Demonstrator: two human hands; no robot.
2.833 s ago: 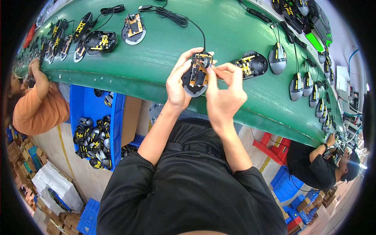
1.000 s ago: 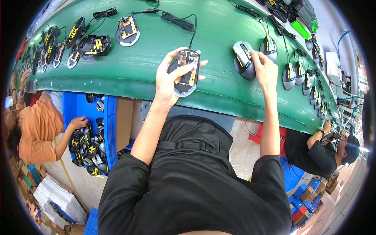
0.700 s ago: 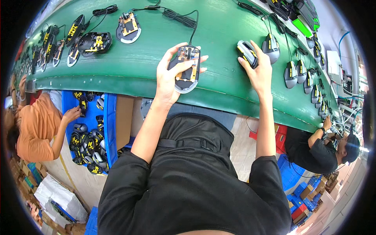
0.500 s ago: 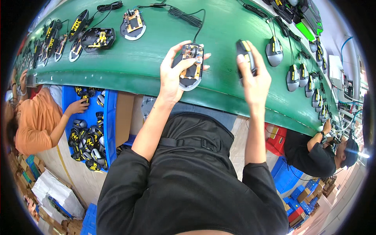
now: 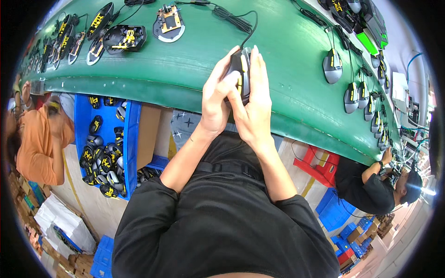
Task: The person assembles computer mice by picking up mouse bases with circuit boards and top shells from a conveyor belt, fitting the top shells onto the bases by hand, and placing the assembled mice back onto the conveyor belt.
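Observation:
A computer mouse [image 5: 245,65] with a dark shell and yellow parts sits upright between my two hands above the green work surface [image 5: 287,88]. My left hand [image 5: 214,102] wraps its left side, thumb laid over the shell. My right hand [image 5: 256,111] closes on the right side, its fingers pointing away from me and its thumb crossing toward the left thumb. From the mouse's far end a black cable [image 5: 232,17] runs up to a tied bundle. The underside of the mouse is hidden by my palms.
Opened mouse bases and upper shells, one an open shell [image 5: 124,39], lie at the left, with a mouse base [image 5: 168,24] farther back. Assembled mice [image 5: 332,67] line the right. A blue bin [image 5: 132,134] holds loose shells. People sit at both sides, one in an orange shirt [image 5: 39,148].
My right hand has brought the upper shell leftward onto the base in my left hand. Both hands now clasp the joined mouse. The left co-worker's hand has left the blue bin.

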